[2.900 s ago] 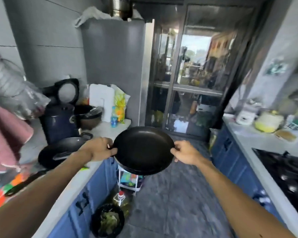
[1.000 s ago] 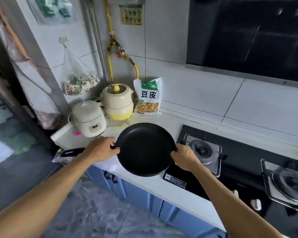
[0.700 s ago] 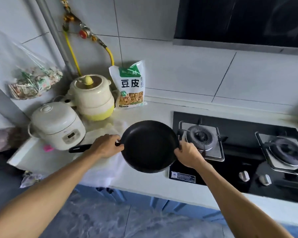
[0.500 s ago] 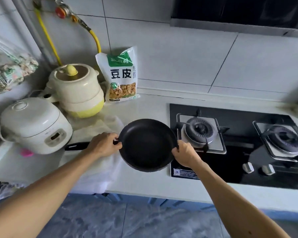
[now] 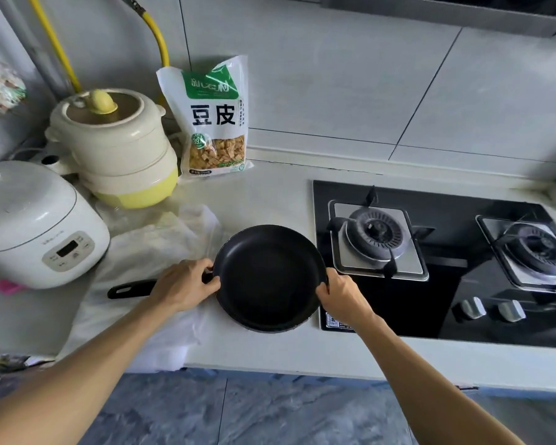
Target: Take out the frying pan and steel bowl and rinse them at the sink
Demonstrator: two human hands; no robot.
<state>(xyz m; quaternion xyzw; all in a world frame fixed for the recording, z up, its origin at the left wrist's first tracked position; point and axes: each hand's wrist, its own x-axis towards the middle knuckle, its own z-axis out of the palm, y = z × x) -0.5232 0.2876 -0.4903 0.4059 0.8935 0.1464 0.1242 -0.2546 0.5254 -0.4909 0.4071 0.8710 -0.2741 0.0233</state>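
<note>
The black frying pan (image 5: 268, 277) is level, low over the white counter (image 5: 270, 194), just left of the gas hob (image 5: 446, 300). My left hand (image 5: 187, 284) grips the pan where the black handle meets the rim; the handle sticks out to the left. My right hand (image 5: 341, 297) pinches the opposite rim on the right. The pan looks empty inside. No steel bowl and no sink are in view.
A white rice cooker (image 5: 36, 223) and a cream and yellow pot (image 5: 116, 146) stand at the left. A snack bag (image 5: 214, 117) leans on the tiled wall. White plastic bags (image 5: 148, 248) lie under the handle. Two burners (image 5: 377, 239) sit on the hob.
I have turned from the far counter and aisle to this hob counter. The pan stayed held in both hands and has come down closer to the countertop beside the hob.
</note>
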